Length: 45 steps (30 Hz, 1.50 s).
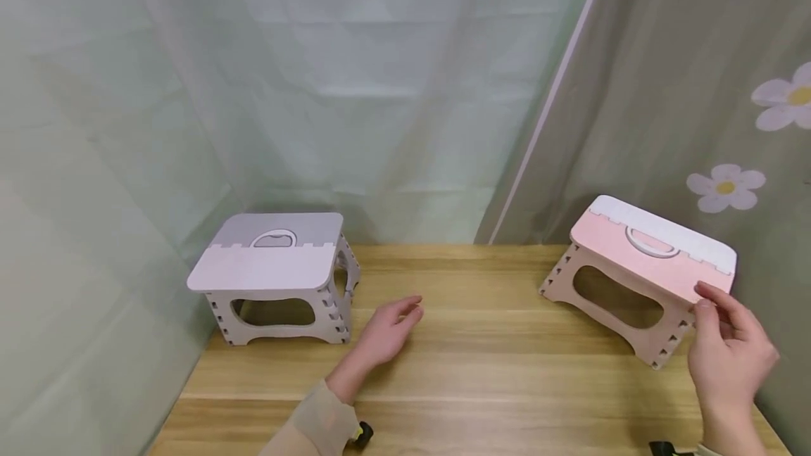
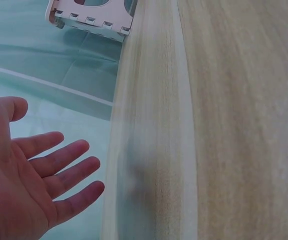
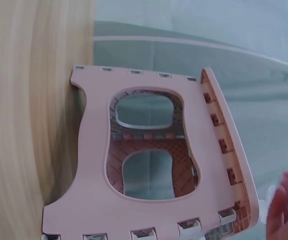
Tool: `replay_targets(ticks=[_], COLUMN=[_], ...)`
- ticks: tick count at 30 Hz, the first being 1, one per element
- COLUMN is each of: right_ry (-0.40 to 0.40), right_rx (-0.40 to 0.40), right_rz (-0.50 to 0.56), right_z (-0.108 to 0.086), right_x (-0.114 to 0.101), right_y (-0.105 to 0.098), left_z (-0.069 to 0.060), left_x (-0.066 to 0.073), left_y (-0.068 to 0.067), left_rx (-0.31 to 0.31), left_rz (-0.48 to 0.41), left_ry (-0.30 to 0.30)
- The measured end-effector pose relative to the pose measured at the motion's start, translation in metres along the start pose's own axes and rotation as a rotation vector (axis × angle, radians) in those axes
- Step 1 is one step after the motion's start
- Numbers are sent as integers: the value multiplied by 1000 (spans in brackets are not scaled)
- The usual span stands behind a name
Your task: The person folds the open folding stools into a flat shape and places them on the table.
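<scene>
Two unfolded step stools stand on the wooden table. To the left is a pale lilac-grey stool (image 1: 266,269) with a handle cutout in its top. Beside it my left hand (image 1: 389,333) hovers over the table, fingers loosely extended and holding nothing; the left wrist view shows its palm (image 2: 19,185). On the right stands a pink stool (image 1: 633,248) with a white rear strip, turned at an angle. My right hand (image 1: 728,350) is at its near right corner. In the right wrist view those fingers (image 3: 283,205) appear just apart from the top's edge.
The wooden table (image 1: 443,371) extends between the stools. Pale green curtain fabric (image 1: 380,90) hangs along the back and left. A grey-green flowered curtain (image 1: 633,90) hangs at the right, close behind the pink stool.
</scene>
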State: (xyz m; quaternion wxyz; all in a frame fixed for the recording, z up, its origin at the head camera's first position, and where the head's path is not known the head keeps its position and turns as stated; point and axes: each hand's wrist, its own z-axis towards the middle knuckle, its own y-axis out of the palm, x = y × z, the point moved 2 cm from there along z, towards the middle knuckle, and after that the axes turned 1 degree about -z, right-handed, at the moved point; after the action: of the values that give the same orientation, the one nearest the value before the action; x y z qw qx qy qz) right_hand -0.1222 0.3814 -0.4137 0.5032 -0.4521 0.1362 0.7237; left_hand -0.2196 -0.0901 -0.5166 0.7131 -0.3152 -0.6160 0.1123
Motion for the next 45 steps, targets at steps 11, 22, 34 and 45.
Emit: replay_targets(ticks=[11, 22, 34, 45], right_ry=[279, 599, 641, 658], right_rx=[-84, -483, -618, -630], right_rz=[-70, 15, -13, -37], right_z=[6, 19, 23, 25], right_x=[15, 35, 42, 52], right_y=[-3, 0, 5, 4], left_z=[-2, -5, -4, -6], left_x=[-5, -5, -1, -5], left_y=[5, 6, 6, 15], left_rx=[-1, -9, 2, -10], left_rz=[-19, -19, -25, -47], left_ry=[6, 11, 29, 22])
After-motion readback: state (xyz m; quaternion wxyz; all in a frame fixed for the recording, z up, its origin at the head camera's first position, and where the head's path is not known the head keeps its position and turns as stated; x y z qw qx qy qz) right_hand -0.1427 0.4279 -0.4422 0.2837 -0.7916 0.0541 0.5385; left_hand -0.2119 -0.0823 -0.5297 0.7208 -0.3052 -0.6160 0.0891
